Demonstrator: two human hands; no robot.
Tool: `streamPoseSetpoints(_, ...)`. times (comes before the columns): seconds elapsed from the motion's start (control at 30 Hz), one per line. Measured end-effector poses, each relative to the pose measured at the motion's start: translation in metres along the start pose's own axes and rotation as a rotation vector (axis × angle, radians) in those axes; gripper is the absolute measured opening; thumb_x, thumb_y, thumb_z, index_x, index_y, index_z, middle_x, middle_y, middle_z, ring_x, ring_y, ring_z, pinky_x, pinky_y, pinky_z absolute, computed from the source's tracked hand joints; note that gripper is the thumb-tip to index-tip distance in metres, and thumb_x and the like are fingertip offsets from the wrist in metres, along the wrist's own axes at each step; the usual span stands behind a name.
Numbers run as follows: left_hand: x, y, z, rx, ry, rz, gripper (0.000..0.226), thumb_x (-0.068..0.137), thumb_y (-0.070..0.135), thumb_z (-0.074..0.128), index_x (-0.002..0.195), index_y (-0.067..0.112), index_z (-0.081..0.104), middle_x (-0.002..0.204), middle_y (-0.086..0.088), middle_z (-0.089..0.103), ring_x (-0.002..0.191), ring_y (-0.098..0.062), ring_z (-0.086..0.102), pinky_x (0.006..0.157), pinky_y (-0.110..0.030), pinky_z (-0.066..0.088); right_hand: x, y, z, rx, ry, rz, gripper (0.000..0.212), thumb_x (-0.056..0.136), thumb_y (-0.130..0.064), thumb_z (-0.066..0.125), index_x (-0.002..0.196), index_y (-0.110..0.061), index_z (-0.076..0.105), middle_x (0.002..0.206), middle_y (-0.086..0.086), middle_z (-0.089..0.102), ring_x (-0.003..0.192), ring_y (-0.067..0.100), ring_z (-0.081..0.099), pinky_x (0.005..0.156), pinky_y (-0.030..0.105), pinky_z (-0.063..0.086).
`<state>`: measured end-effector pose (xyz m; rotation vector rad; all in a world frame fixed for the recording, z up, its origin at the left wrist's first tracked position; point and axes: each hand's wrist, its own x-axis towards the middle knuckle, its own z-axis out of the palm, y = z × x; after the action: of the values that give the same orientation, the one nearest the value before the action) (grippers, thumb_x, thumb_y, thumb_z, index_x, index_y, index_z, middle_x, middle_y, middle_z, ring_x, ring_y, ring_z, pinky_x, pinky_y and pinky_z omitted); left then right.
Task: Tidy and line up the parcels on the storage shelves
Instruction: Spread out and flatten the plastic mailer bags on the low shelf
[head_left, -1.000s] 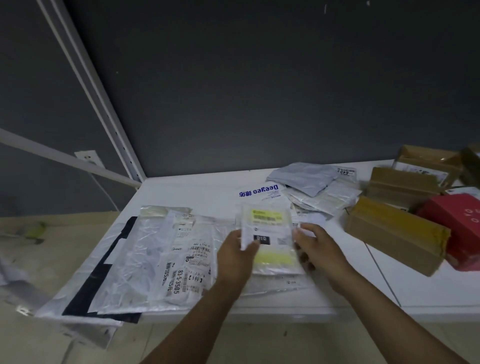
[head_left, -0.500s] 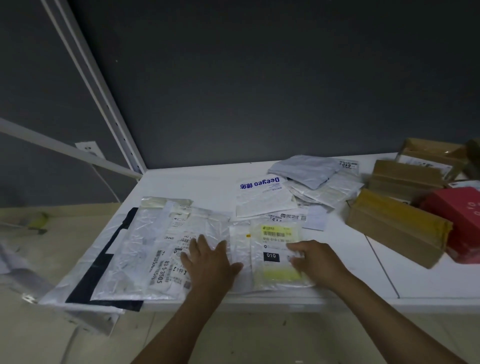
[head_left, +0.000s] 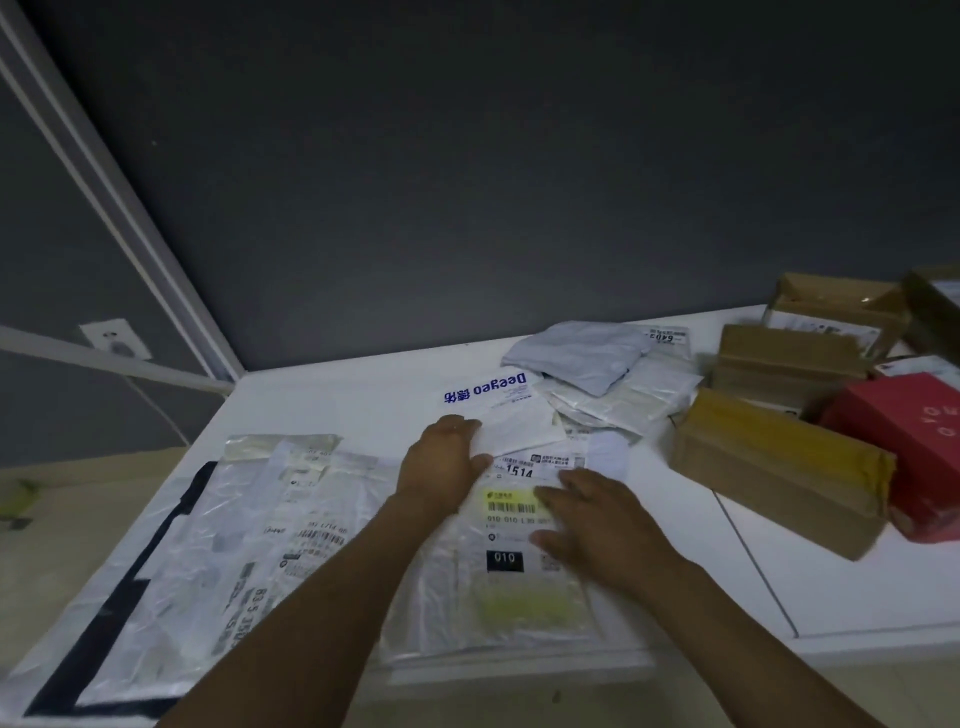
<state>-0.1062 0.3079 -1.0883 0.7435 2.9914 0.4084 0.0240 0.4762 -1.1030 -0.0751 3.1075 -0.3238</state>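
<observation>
We count four brown cartons (head_left: 779, 478), one red box (head_left: 904, 441). Left grip (head_left: 441, 467) pinches Deegeo mailer (head_left: 511, 415) edge; right grip (head_left: 597, 525) lies flat, fingers straight, on yellow-label pouch (head_left: 519, 597).

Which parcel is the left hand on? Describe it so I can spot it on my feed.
On the white shelf, find the loose pile of mailers left of the brown boxes. At its front-left lies a white envelope, its left edge held by the left hand. It alone bears blue "Deegeo" print, upside down to the camera.
</observation>
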Motion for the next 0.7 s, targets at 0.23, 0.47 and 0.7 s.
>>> streamPoseSetpoints(0.23,0.028,-0.013,0.015,0.293,-0.049,0.058,0.037,0.096,0.045,0.047,0.114,0.013,0.055,0.107,-0.01,0.062,0.097,-0.025,0.057,0.074,-0.032,0.039,0.009,0.006,0.008,0.031,0.088,-0.05,0.056,0.095,-0.057,0.04,0.141,-0.026,0.045,0.146,0.004,0.042,0.136,0.02,0.035,0.109,0.03,0.024)
streamPoseSetpoints(0.47,0.0,-0.011,-0.003,0.262,0.374,0.055,0.014,0.093,0.014,0.053,0.096,0.013,0.067,0.08,-0.006,0.068,0.071,-0.028,0.062,0.057,-0.028,0.04,0.006,0.004,0.007,0.041,0.128,-0.053,0.052,0.094,-0.055,0.044,0.135,-0.022,0.052,0.141,0.004,0.047,0.132,0.021,0.04,0.107,0.031,0.028)
streamPoseSetpoints(0.7,-0.071,0.025,-0.047,-0.339,0.844,-0.03,0.017,0.1,0.022,0.05,0.102,0.02,0.067,0.085,0.015,0.062,0.074,-0.004,0.056,0.061,-0.019,0.04,-0.007,-0.012,-0.016,0.553,0.265,0.151,0.067,0.089,-0.043,0.064,0.148,-0.029,0.033,0.153,-0.006,0.033,0.137,0.012,0.033,0.108,0.025,0.027)
